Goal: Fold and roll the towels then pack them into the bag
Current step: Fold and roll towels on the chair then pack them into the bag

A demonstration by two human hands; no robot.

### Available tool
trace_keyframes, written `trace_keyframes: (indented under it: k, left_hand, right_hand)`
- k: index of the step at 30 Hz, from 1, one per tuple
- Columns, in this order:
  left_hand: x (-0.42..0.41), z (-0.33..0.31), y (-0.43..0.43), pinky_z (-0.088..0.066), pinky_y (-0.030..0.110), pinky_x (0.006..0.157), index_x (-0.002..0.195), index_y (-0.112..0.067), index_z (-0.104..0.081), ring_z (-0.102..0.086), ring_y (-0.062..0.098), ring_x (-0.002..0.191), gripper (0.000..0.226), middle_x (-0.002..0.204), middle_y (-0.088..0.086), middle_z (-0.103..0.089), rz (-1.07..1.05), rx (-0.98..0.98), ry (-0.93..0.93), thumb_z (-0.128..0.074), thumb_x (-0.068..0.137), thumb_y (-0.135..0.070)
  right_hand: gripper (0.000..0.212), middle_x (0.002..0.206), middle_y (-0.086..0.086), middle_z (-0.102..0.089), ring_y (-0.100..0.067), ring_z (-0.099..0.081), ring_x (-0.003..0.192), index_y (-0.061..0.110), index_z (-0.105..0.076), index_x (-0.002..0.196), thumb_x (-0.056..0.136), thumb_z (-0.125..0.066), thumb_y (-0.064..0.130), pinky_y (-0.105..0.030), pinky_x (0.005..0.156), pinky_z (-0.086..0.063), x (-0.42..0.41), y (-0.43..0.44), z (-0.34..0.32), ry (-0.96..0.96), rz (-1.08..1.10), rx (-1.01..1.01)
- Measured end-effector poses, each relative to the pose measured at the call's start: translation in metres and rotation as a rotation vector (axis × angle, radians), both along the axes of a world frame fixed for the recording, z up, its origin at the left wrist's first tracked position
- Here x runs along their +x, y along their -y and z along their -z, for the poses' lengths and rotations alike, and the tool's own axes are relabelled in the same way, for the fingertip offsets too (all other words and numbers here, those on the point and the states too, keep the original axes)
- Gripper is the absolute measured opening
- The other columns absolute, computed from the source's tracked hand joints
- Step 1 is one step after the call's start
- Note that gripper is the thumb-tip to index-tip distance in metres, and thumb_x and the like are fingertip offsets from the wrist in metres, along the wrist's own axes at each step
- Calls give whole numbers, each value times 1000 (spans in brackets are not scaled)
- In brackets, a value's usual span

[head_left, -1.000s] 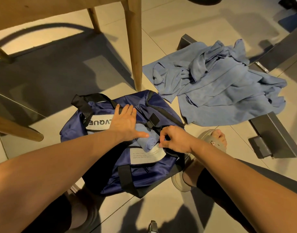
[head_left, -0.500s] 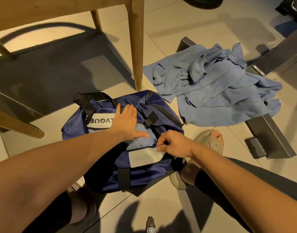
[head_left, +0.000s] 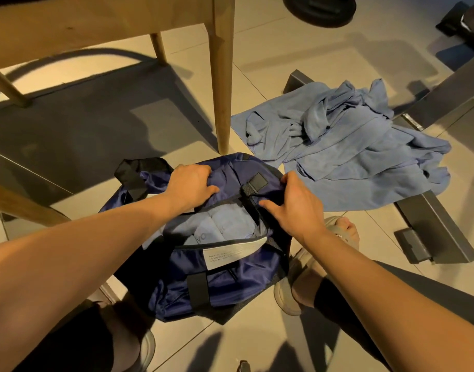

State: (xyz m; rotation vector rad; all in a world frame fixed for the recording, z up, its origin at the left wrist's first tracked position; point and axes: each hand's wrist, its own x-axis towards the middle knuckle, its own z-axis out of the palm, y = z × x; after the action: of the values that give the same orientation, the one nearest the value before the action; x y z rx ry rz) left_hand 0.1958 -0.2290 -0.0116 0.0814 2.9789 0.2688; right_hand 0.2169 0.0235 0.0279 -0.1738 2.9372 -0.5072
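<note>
Head view: a dark blue bag (head_left: 225, 277) is seen on the floor (head_left: 284, 49). Its far rim is gripped by both hands. The left hand (head_left: 189, 187) is curled tight into the blue cloth. The right hand (head_left: 292, 208) is closed on the rim beside a black strap (head_left: 248, 189), with the thumb on the near side. The mouth of the bag is held wide — light blue rolled towels (head_left: 219, 226) are seen packed inside, side by side. How many cannot be told.

So part of the job is judged done. A lot is left, though. A heap of loose towels (head_left: 351, 151) is spread on the floor just past the bag, to the right of a wooden table leg (head_left: 222, 76) — none of them folded or rolled. Each one must be folded, rolled and put in. Some room seems to be left in the bag, but how much cannot be told.
</note>
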Motion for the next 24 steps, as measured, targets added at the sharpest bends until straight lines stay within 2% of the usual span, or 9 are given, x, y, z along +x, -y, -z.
trace_keyframes:
  k: [3,6,9,12,15,19,21,22,24]
  left_hand:
    - [-7,-9,-1,-45,36,71,97,-17,-72,-66,34,93,24,92,8,-73,-62,145,-18,-68,93,-41]
    - [-20,-25,-4,-42,35,62,74,-19,-67,-63,28,76,25,73,3,-67,-111,401,15,-69,92,-35]
    - [-32,-41,-12,-45,33,60,70,-19,-71,-60,18,65,26,65,-3,-66,-151,638,-30,-70,92,-33]
    - [-40,-37,-33,-45,30,59,71,-18,-74,-59,13,62,27,64,-6,-66,-199,704,-86,-71,92,-34]
    - [-47,-16,-52,-50,36,64,78,-16,-77,-64,22,74,31,75,3,-71,-208,551,-68,-68,94,-41]
    - [-46,-16,-38,-41,39,80,114,-21,-72,-57,29,99,46,100,6,-65,37,267,-252,-69,86,-57]
    - [-37,-18,-24,-43,43,87,130,-21,-60,-56,28,103,71,107,3,-63,223,113,-195,-73,75,-64]
    - [-34,-18,-18,-44,45,88,131,-21,-57,-57,28,103,70,108,3,-64,258,35,-170,-74,76,-61]
    - [-37,-19,-14,-42,43,87,118,-22,-60,-60,28,100,42,105,3,-68,205,14,-195,-70,85,-46]
  right_hand:
    - [43,111,-8,-58,-32,-60,99,13,-50,112,93,-66,49,-35,67,-36,-17,2,5,-82,-10,126]
    - [26,108,-10,-54,-35,-58,100,10,-60,109,99,-60,34,-35,67,-34,-39,-9,4,-110,-43,161]
    - [17,95,-7,-52,-34,-57,90,8,-62,98,99,-60,25,-34,67,-34,-65,-23,0,6,-83,26]
    - [26,70,-12,-55,-33,-53,73,8,-54,73,95,-64,18,-41,63,-35,-89,-49,5,79,121,-230]
    - [40,59,-5,-46,-29,-49,70,17,-41,62,95,-65,17,-35,62,-34,-100,-55,26,120,299,-220]
    - [28,79,-13,-56,-37,-60,82,13,-48,72,93,-65,20,-35,65,-39,-103,-38,32,150,248,26]
    - [13,92,-16,-55,-38,-56,83,9,-50,86,87,-62,12,-37,64,-35,-92,-29,15,-81,89,122]
    - [14,94,-17,-52,-37,-52,81,8,-50,90,83,-62,10,-38,64,-31,-83,-24,7,-215,-30,171]
    - [18,92,-13,-48,-34,-46,79,8,-50,91,77,-61,13,-39,66,-28,-61,-13,-7,-383,-280,214]
